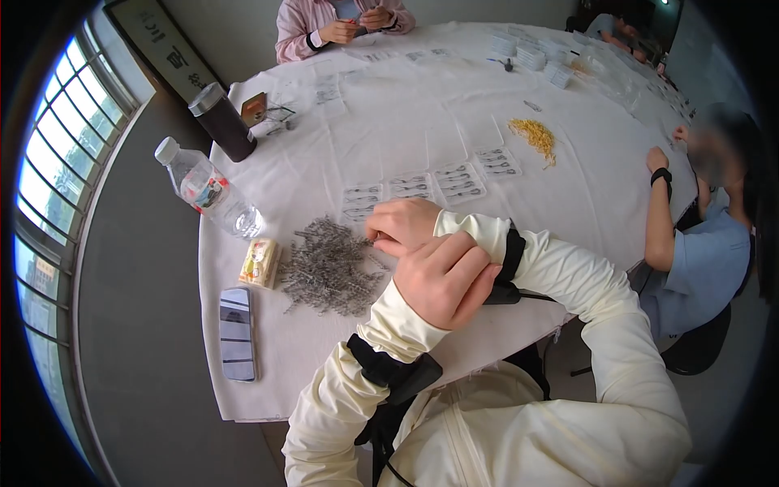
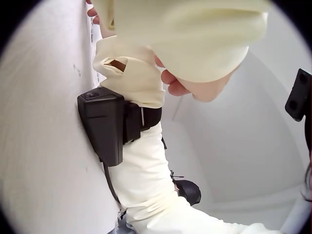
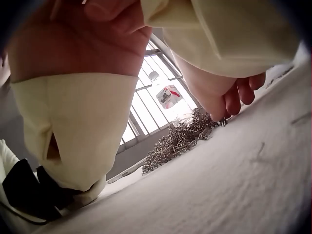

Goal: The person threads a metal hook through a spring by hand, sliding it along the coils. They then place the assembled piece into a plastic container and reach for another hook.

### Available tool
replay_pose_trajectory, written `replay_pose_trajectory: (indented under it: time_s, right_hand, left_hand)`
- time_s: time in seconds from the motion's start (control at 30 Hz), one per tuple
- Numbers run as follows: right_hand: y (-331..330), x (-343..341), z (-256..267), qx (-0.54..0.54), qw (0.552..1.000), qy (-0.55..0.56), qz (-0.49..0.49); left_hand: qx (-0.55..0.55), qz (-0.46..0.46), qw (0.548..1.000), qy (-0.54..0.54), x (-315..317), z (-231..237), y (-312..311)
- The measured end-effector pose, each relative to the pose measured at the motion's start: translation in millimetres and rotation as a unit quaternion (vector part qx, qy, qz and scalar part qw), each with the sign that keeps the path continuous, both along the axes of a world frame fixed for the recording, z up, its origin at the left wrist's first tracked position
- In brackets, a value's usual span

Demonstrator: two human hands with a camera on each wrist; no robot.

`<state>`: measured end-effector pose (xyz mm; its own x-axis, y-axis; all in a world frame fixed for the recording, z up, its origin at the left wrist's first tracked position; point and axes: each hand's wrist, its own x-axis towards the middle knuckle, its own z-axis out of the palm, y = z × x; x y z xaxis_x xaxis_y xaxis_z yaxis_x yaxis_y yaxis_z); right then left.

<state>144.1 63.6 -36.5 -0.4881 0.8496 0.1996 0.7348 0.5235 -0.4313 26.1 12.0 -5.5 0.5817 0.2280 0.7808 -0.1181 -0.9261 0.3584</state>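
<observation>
A white-covered table (image 1: 312, 365); toward ten o'clock, a grey metal heap (image 1: 329, 272). Picking seems in hand: left hand (image 1: 449, 280) at the heap's three o'clock, right hand (image 1: 408, 221) by its two o'clock edge. Whether their curled fingers hold anything, I can't tell; next seems to need a fine pinch.

It seemed a shared workroom: grey metal pieces (image 1: 329, 268) lay heaped on a white-cloth-covered counter (image 1: 398, 105), a pink-shirted person (image 1: 295, 29) at twelve o'clock.

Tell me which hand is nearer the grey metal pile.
Right. The right hand is at the upper right edge of the grey metal pile in the head view; the left hand is farther off to the pile's right, beside the right sleeve.
</observation>
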Motion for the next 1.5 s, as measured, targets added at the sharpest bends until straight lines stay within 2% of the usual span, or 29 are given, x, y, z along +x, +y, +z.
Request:
replay_pose_trajectory:
  time_s: [0.1, 0.17, 0.27, 0.4, 0.47, 0.5, 0.53, 0.6, 0.63, 0.67, 0.77, 0.8, 0.93, 1.0, 1.03, 1.1, 1.17, 1.27, 1.33, 1.37, 1.4, 1.43, 1.47, 1.5]
  right_hand:
    - [-3.8, 4.6, -2.4, -0.017, 0.999, 0.043, 0.005]
    - [-10.0, 1.0, -2.2, 0.003, 0.996, 0.085, -0.016]
    - [-17.8, -6.4, 3.1, 0.031, 0.995, 0.095, -0.01]
    - [-24.1, -5.3, 6.1, 0.072, 0.992, 0.106, 0.002]
    - [-25.2, 8.6, -4.9, 0.033, 0.959, 0.273, 0.068]
    - [-24.6, 12.6, -7.2, 0.013, 0.93, 0.354, 0.101]
    - [-23.0, 15.1, 3.3, 0.012, 0.93, 0.353, 0.1]
    - [-17.2, 23.5, 25.3, -0.053, 0.991, 0.125, -0.011]
    - [-15.7, 27.6, 22.2, 0.024, 0.996, 0.084, -0.032]
    - [-16.1, 33.0, 22.0, 0.024, 0.996, 0.083, -0.031]
    - [-23.0, 52.8, 25.7, -0.028, 0.975, 0.203, -0.087]
    - [-26.6, 59.0, 30.1, -0.027, 0.975, 0.203, -0.087]
    - [-39.0, 72.0, 39.5, -0.063, 0.953, 0.285, -0.079]
    - [-42.6, 74.0, 37.6, -0.097, 0.934, 0.335, -0.077]
    - [-42.9, 74.7, 34.0, -0.097, 0.933, 0.337, -0.079]
    - [-41.9, 73.9, 25.7, -0.15, 0.898, 0.41, -0.054]
    - [-44.9, 70.4, 24.2, -0.173, 0.891, 0.416, -0.049]
    - [-50.9, 70.6, 31.8, -0.196, 0.887, 0.415, -0.054]
    - [-53.9, 87.0, 42.7, -0.069, 0.97, 0.217, -0.086]
    - [-56.5, 97.3, 49.3, -0.069, 0.97, 0.217, -0.087]
    - [-59.9, 109.5, 56.0, -0.076, 0.982, 0.078, -0.156]
    - [-63.1, 119.8, 59.6, -0.081, 0.97, -0.063, -0.22]
    - [-65.0, 129.1, 56.2, -0.08, 0.97, -0.064, -0.22]
    - [-66.2, 135.3, 52.8, -0.12, 0.953, -0.15, -0.235]
  left_hand:
    - [-0.01, 0.034, 0.999, 0.001, 0.1, -1.2, 1.2]
    - [-0.065, 0.072, 0.995, 0.002, -0.3, -3.3, 2.9]
    - [-0.078, 0.098, 0.992, -0.006, -0.5, -1.9, 5.0]
    - [-0.031, 0.125, 0.992, -0.018, -1.2, 2.1, 5.2]
    - [-0.025, 0.135, 0.99, -0.017, -1.9, 3.1, 4.9]
    - [-0.059, 0.142, 0.988, -0.029, -2.3, 2.8, 5.2]
    - [-0.093, 0.148, 0.984, -0.041, -3.0, 2.0, 6.0]
    - [-0.082, 0.152, 0.984, -0.049, -3.9, -0.8, 14.5]
    - [-0.068, 0.184, 0.979, -0.057, -3.5, -1.2, 18.7]
    - [-0.053, 0.215, 0.973, -0.066, -3.8, -1.3, 21.3]
    - [-0.121, 0.241, 0.962, -0.051, -8.2, -7.5, 29.8]
    - [-0.14, 0.254, 0.956, -0.033, -8.5, -8.3, 30.4]
    - [-0.19, 0.214, 0.958, 0.016, -4.9, -14.3, 28.8]
    - [-0.309, 0.136, 0.94, 0.04, -2.7, -14.9, 24.5]
    - [-0.323, 0.137, 0.936, 0.026, -0.5, -18.8, 24.0]
    - [-0.359, 0.144, 0.922, 0.024, 0.4, -19.4, 22.2]
    - [-0.417, 0.156, 0.895, 0.022, 0.4, -22.5, 25.4]
    - [-0.448, 0.13, 0.884, 0.021, -2.4, -26.1, 27.5]
    - [-0.431, 0.133, 0.892, 0.032, -1.5, -27.6, 27.3]
    - [-0.415, 0.146, 0.897, 0.031, -1.2, -27.9, 27.0]
    - [-0.399, 0.159, 0.902, 0.029, -1.1, -28.1, 26.8]
    - [-0.399, 0.159, 0.903, 0.028, -0.8, -28.7, 26.8]
    - [-0.398, 0.159, 0.903, 0.021, -0.5, -29.7, 26.8]
    - [-0.397, 0.159, 0.904, 0.013, -0.4, -30.5, 26.9]
